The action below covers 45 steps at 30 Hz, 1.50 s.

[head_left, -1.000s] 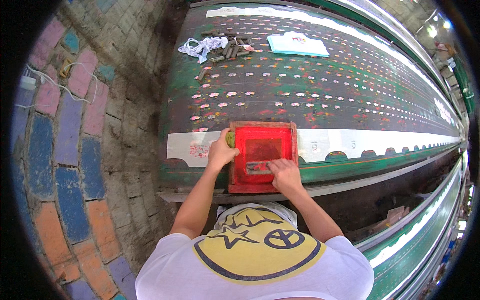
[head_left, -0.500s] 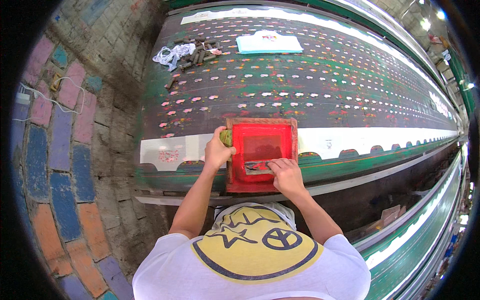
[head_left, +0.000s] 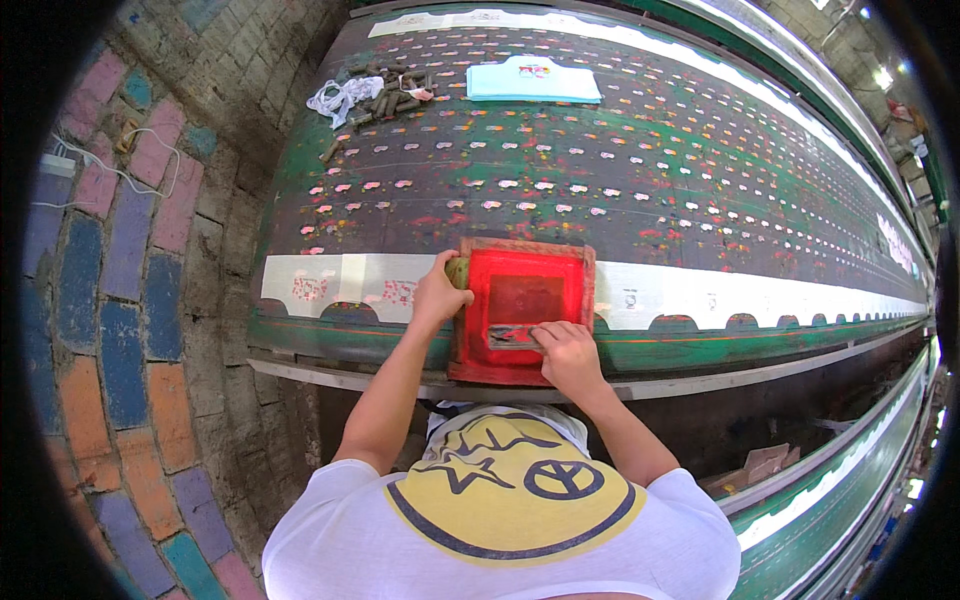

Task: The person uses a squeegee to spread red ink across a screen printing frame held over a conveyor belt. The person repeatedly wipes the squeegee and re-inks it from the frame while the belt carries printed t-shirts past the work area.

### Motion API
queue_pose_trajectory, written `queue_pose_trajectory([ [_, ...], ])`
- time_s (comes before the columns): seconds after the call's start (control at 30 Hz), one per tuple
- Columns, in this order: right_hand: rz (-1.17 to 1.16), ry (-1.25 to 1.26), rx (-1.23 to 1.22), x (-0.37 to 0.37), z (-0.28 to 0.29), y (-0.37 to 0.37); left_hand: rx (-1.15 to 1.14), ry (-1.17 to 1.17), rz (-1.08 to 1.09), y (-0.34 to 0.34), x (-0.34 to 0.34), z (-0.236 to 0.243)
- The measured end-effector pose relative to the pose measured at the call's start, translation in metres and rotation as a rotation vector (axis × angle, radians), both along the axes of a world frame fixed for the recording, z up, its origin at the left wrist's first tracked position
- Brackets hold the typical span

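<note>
My left hand grips the olive-green piece on the left side of a wooden screen frame with red ink on its mesh. The frame lies over a white strip with scalloped lower edge along the near side of the long table. My right hand holds a flat, ink-smeared squeegee inside the frame, near its lower part. Red patterns are printed on the strip left of the frame; how much lies beneath the frame is hidden.
On the speckled table lie a folded pale-blue stack, tangled white cords and several dark cylinders. A parallel table runs at lower right, with cardboard below. Painted bricks and white cables are at left.
My hands and the frame have moved rightward along the table, which appears shifted left. A second red print now shows left of the frame. Both hands keep their holds.
</note>
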State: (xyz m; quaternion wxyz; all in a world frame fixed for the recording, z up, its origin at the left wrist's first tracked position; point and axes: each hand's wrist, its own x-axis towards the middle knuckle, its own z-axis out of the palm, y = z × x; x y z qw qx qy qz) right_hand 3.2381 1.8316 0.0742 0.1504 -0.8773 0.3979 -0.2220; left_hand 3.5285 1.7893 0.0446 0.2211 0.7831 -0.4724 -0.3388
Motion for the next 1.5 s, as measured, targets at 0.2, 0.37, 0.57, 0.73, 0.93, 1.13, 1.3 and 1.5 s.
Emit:
queue_pose_trajectory([
  [0.2,-0.007,-0.012,-0.026,-0.001,-0.002,0.005,0.026,0.004,-0.011,-0.003,-0.001,0.002],
  [0.37,-0.029,-0.019,-0.033,-0.002,0.002,0.007,0.028,0.033,-0.007,-0.003,-0.004,0.005],
  [0.57,-0.050,-0.022,-0.031,0.000,0.005,0.008,0.047,0.027,-0.015,-0.006,-0.006,0.009],
  [0.73,-0.041,-0.019,-0.029,-0.002,0.004,0.009,0.072,0.029,-0.026,-0.006,-0.004,0.007],
  [0.93,0.016,0.022,-0.022,-0.012,0.000,0.029,0.071,-0.022,-0.026,-0.004,-0.005,0.009],
  [1.13,-0.029,0.028,-0.196,0.010,-0.023,-0.029,0.048,-0.003,-0.064,-0.004,-0.004,0.010],
  [1.3,-0.036,0.124,0.032,0.024,0.007,-0.095,0.078,0.017,-0.055,-0.004,-0.005,0.012],
  [1.5,-0.062,0.120,0.019,0.021,-0.013,-0.084,0.074,0.026,-0.059,-0.004,-0.006,0.010],
])
